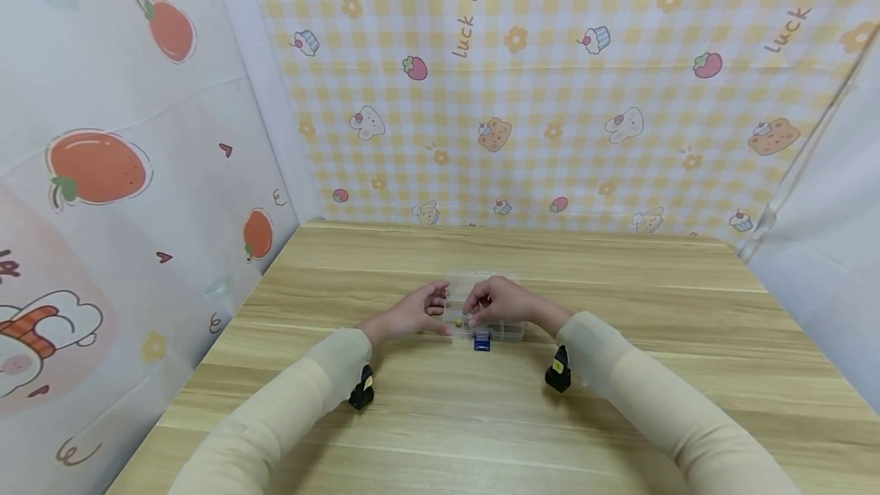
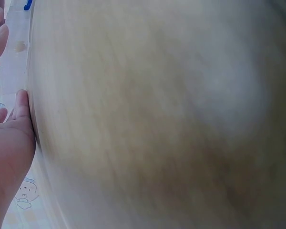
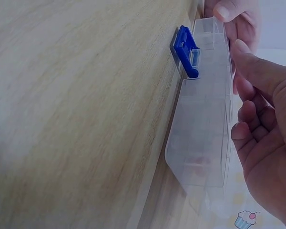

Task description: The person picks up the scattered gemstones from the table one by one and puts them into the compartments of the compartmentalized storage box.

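Observation:
A clear plastic compartment box (image 1: 512, 333) lies on the wooden table with its lid raised at the back. Its blue latch (image 1: 482, 341) hangs at the front, also plain in the right wrist view. My left hand (image 1: 412, 313) rests at the box's left end, thumb straight by the front corner and fingers loosely bent behind. A small yellow piece (image 1: 458, 321) sits in a left compartment. Over the box, my right hand (image 1: 503, 301) has thumb and index finger close together, low above the compartments beside that piece. I cannot tell whether a tiny thing is between those fingertips.
The wooden table (image 1: 426, 418) reaches back to a yellow checked cloth (image 1: 536, 98). A white printed cloth (image 1: 137, 266) hangs along the left, and a plain white one (image 1: 832, 250) on the right. Black wrist cameras (image 1: 558, 370) sit under both sleeves.

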Demonstrator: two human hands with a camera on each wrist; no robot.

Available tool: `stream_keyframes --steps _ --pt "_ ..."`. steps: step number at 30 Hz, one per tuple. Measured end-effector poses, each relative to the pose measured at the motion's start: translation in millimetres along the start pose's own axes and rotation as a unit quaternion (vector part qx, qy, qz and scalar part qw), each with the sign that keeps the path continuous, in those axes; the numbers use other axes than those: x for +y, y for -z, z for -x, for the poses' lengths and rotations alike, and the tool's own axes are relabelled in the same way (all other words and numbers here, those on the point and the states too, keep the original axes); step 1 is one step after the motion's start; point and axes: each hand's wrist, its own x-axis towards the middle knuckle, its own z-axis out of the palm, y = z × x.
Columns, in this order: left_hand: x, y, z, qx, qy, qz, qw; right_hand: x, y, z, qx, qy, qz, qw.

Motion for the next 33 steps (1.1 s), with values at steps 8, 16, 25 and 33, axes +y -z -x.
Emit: stream_keyframes --steps 8,16,25,33 --pt "-1.3 0.5 -0.9 -0.001 0.001 0.003 1.0000 0.2 -0.7 -1.2 0.004 -0.004 0.007 1.000" --pt "0.7 0.0 -0.3 -0.002 -0.002 0.002 1.0000 -3.1 -0.8 -0.6 0.002 -0.001 0.001 1.000" --pt "1.7 -0.3 1.0 -0.007 -0.005 0.001 1.0000 -3.4 -0.9 -0.4 0.009 0.007 0.010 1.000" --pt "2.4 -1.5 1.2 0.006 0.002 -0.006 1.0000 0.1 1.4 0.1 0.021 0.011 -0.016 1.000"
